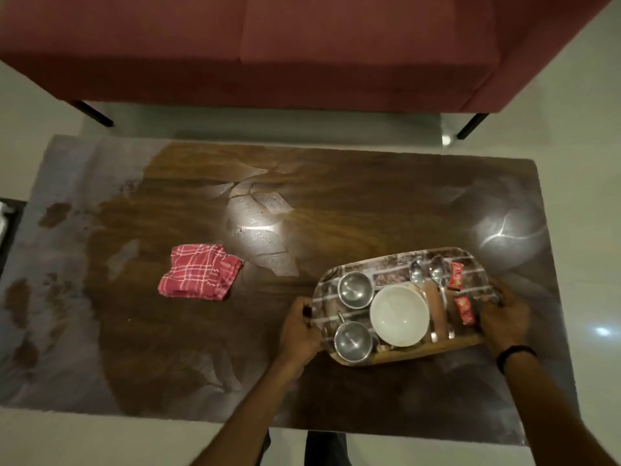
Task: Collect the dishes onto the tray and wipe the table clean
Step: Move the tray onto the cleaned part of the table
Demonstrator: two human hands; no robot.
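A patterned oval tray [386,264] sits at the right of the table [302,196]. On it are a white bowl [399,315], two small steel bowls [355,289] [353,341], two spoons [426,274] and two red sachets [461,297]. My left hand [300,326] grips the tray's left edge. My right hand [504,316] grips its right edge. A folded pink checked cloth [200,271] lies on the table to the left, apart from the tray.
A red sofa [268,45] on dark legs stands beyond the table's far edge. The tabletop is glossy with bright light reflections [258,227]. Pale floor surrounds the table. A black band is on my right wrist [514,353].
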